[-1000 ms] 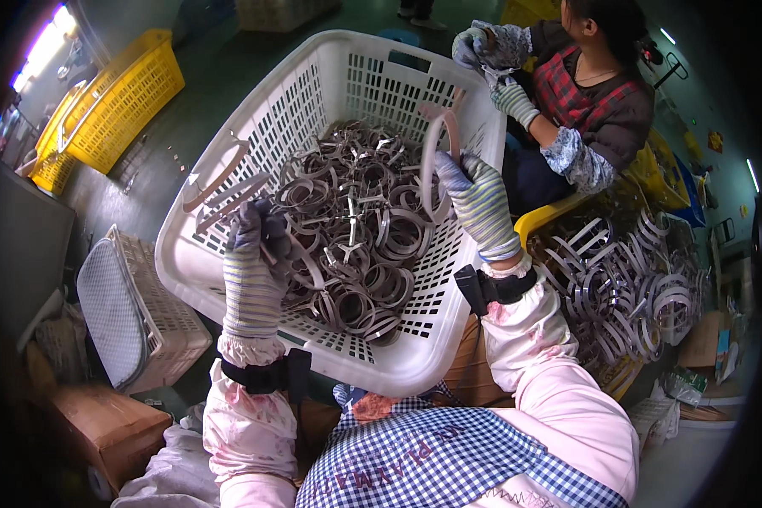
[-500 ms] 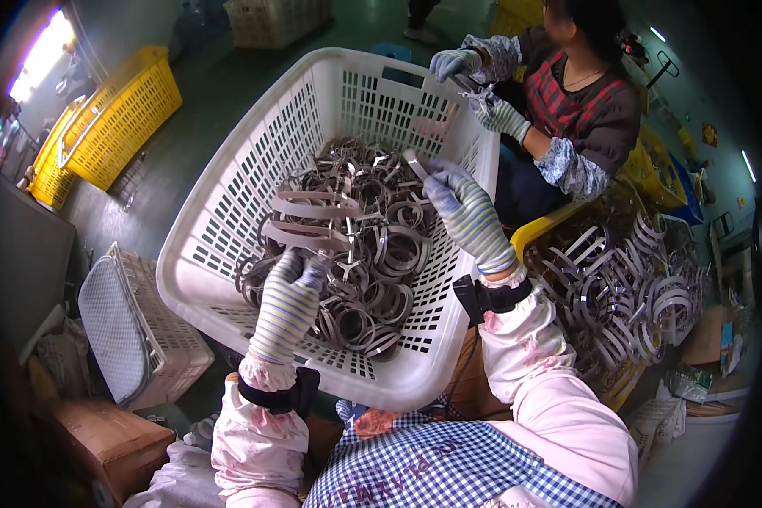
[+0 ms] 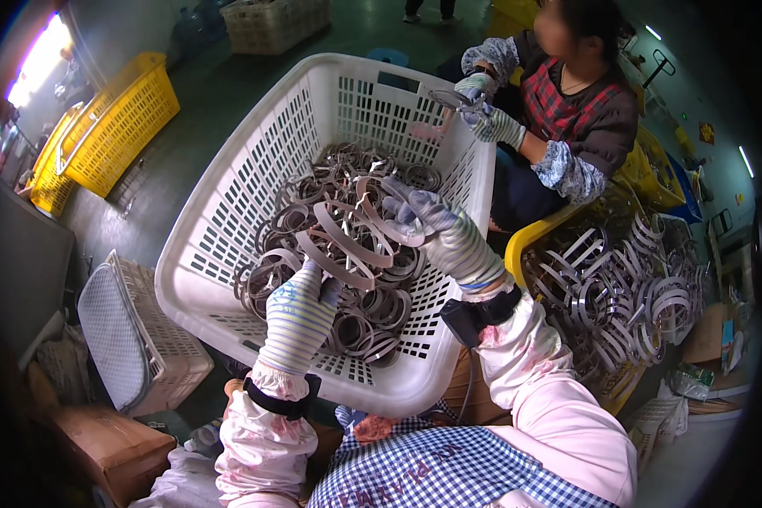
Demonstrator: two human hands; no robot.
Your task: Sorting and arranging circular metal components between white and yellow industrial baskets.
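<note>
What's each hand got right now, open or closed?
Left hand: closed, holding curved metal bands.
Right hand: closed, holding another curved band.

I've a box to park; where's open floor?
The floor between the yellow baskets at left and the central white basket looks mostly bare. Crowded: the white basket, heaped with gray rings, and the ring-filled yellow crate at right.
</note>
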